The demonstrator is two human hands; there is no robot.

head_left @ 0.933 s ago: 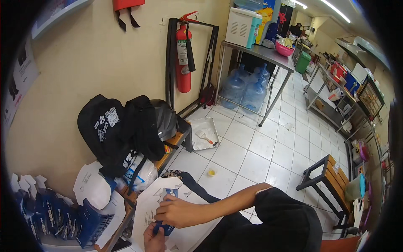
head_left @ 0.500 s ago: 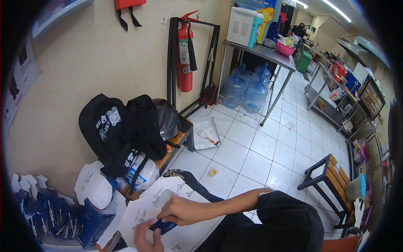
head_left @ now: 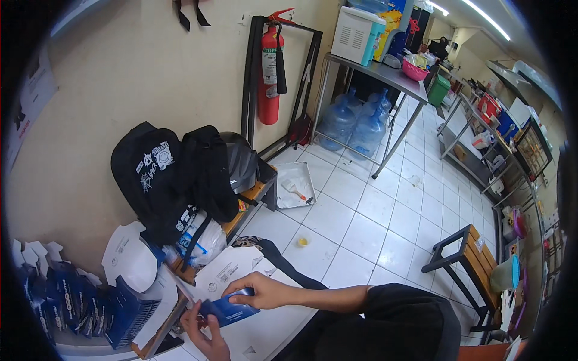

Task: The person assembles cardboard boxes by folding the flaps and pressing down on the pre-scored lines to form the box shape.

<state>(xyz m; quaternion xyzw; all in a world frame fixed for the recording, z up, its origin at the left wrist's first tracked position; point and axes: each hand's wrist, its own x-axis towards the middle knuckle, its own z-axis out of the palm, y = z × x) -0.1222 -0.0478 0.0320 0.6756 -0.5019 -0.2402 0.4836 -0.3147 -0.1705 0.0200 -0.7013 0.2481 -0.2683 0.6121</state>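
My right hand (head_left: 263, 292) pinches the upper edge of a blue carton piece (head_left: 238, 313) with small pale print, held over my lap. At its left end, my left hand (head_left: 205, 332) grips the same piece between thumb and fingers. Beneath it, flat white cardboard sheets (head_left: 274, 330) with cut-out flaps rest across my legs. Whether the blue piece is joined to a sheet cannot be made out. To the left stand several folded blue cartons (head_left: 75, 301) with white flaps. Closer to my left hand is a taller blue and white carton stack (head_left: 129, 313) with a rounded white panel (head_left: 132, 265).
A black backpack (head_left: 150, 174) and a dark helmet (head_left: 241, 162) sit on a wooden bench (head_left: 253, 192). On the tiled floor lie a white tray (head_left: 295, 201) with a brush and a small yellow cup (head_left: 302, 241). A slatted stool (head_left: 472, 259) stands at right.
The blue carton piece has come up and turned, so more of its printed face shows. My left hand has shifted to its left end. The whole view has tilted slightly.
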